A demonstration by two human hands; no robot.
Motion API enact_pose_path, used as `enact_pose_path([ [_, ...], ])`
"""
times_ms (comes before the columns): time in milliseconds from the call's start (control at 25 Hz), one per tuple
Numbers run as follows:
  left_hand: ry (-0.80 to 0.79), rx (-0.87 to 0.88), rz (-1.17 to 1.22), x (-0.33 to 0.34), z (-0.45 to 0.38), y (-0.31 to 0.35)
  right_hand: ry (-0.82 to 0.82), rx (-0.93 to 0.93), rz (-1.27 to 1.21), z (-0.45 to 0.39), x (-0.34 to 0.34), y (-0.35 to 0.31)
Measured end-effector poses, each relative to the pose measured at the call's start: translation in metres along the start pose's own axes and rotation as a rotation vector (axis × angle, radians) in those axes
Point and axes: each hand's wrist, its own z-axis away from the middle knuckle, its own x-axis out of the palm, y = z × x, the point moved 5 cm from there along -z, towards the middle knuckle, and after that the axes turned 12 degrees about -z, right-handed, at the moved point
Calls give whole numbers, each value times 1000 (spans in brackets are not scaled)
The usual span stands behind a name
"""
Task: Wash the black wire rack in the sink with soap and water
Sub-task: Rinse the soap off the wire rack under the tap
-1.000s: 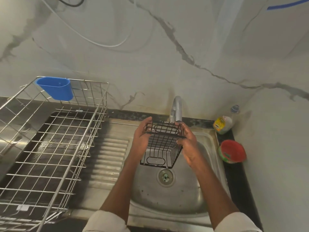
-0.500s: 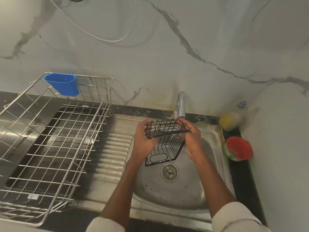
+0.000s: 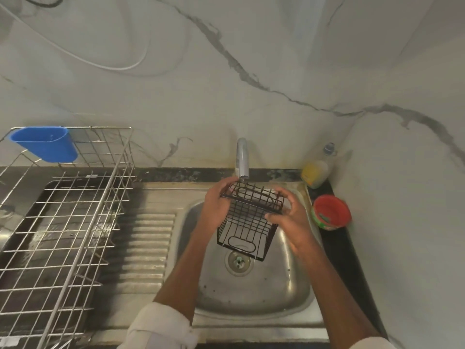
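**Under the tap: both hands on the wire rack**

Over the sink (image 3: 297, 285), at the centre of the frame, the black wire rack (image 3: 247, 222) hangs tilted just below the tap (image 3: 242, 157). Left hand (image 3: 217, 210) has its grip curled round the rack's left rim; right hand (image 3: 292, 215) pinches the right rim. At left, a steel dish rack (image 3: 75, 222) carries a blue cup (image 3: 45, 143). On the desk at right stand a yellow bottle (image 3: 315, 172) and a red bowl (image 3: 332, 212).
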Motion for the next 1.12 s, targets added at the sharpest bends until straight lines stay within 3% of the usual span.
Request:
enact_pose_path([
  [120, -78, -56, -17, 17, -11, 13, 117, -33, 29, 7, -12, -3],
  [320, -143, -42, 16, 39, -8, 17, 327, -101, 298, 22, -14, -7],
  [440, -162, -14, 60, 47, -1, 18, 355, -152, 435, 33, 1, -14],
  [560, -79, -56, 137, 36, -1, 2, 323, -187, 511, 34, 13, -26],
  [800, -124, -123, 102, 9, 18, -38, 242, 188, 142, 10, 2, -11],
  [960, -368, -183, 23, -9, 39, -42, 268, 385, -38, 8, -7, 28],
  [1040, -492, -244, 104, -13, 52, -45, 210, 460, -94, 7, -3, 35],
  [1120, -492, -270, 221, -14, 62, -39, 161, 521, -151, 8, 2, 35],
])
